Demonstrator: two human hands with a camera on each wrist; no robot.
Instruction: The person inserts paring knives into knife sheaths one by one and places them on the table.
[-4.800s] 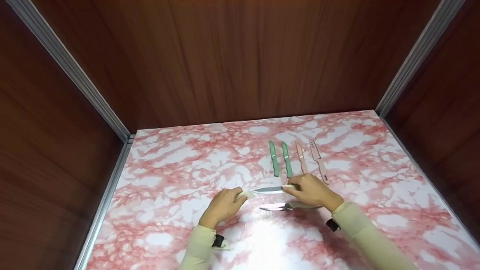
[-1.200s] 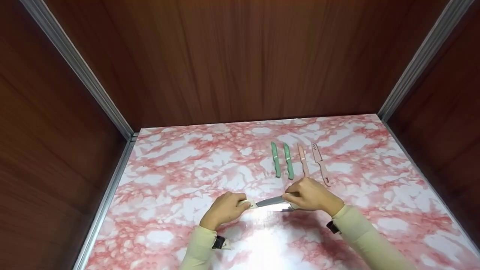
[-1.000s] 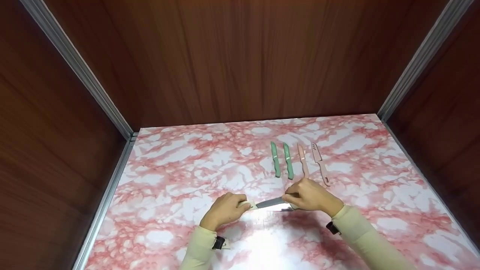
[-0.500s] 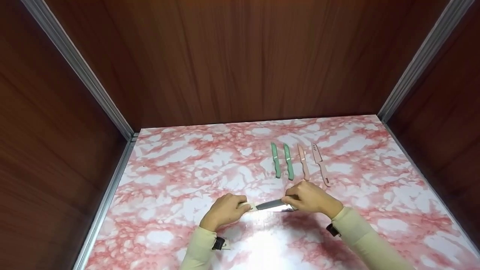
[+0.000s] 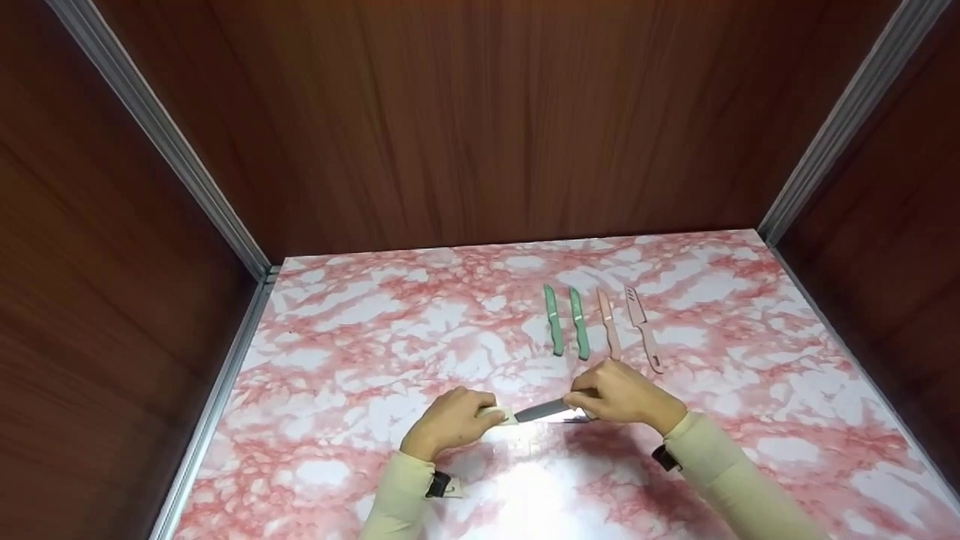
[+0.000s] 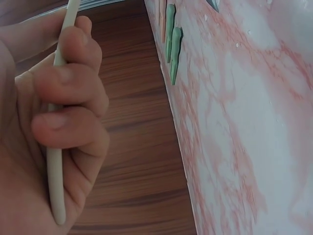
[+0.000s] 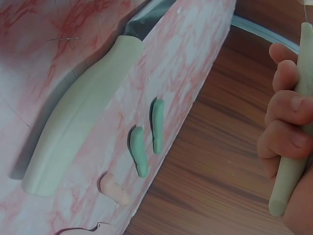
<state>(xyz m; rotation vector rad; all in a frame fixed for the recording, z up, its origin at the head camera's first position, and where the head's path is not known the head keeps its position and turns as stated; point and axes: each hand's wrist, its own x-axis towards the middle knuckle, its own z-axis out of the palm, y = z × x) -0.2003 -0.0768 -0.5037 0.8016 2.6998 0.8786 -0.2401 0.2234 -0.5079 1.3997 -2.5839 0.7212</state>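
My left hand [image 5: 450,424] grips a flat cream blade cover [image 5: 507,415], seen edge-on in the left wrist view with the fingers curled over it. In my right hand [image 5: 622,394] is a knife [image 5: 541,410] with a cream handle [image 7: 291,171] and a bare grey blade pointing left. The blade's tip is right at the cover's end. Below the right hand, a second knife with a thick cream handle [image 7: 78,117] and shiny bare blade lies on the table; the hand hides most of it in the head view.
Beyond the right hand lie two green knives [image 5: 553,322], an orange-pink knife [image 5: 608,322] and a wider pink knife [image 5: 643,330], side by side. They rest on a red-and-white marbled table [image 5: 352,337]. Brown wood panels [image 5: 450,135] enclose its back and sides.
Compared with several seconds ago, both hands are slightly nearer me and the knife slants down to the left, its tip closer to the cover. Over the last second the hands barely move.
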